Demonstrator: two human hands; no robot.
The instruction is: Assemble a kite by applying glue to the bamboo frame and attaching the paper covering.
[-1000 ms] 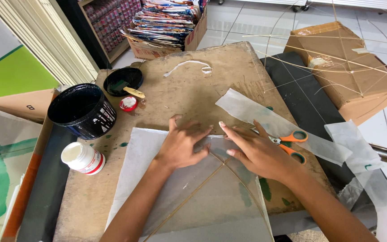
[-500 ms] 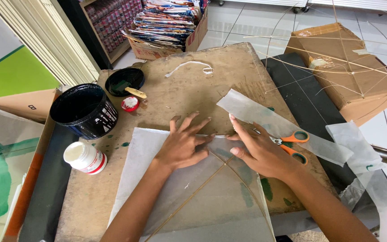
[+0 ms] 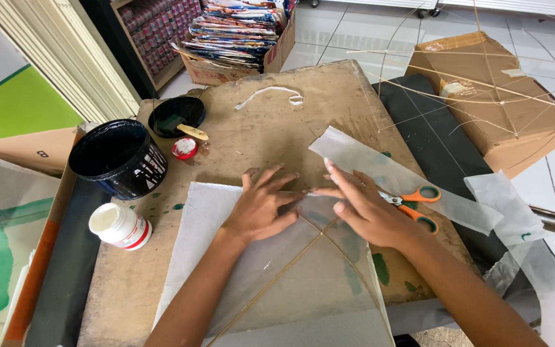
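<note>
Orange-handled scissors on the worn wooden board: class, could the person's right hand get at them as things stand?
Probably yes. The orange-handled scissors lie just beyond the right hand, partly under its fingers, on a translucent paper strip. Nothing covers the handles, though the hand is pressing flat on the pale kite paper.

Stained board (image 3: pixel 271 128) — paper sheet (image 3: pixel 213 218), scissors (image 3: pixel 412 202), black tub (image 3: pixel 118 157)

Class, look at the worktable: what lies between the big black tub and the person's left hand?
In the head view, between the black tub and the left hand lies mostly bare, stained board, with a small red-rimmed cap at the tub's end and the translucent paper's top-left corner.
</note>
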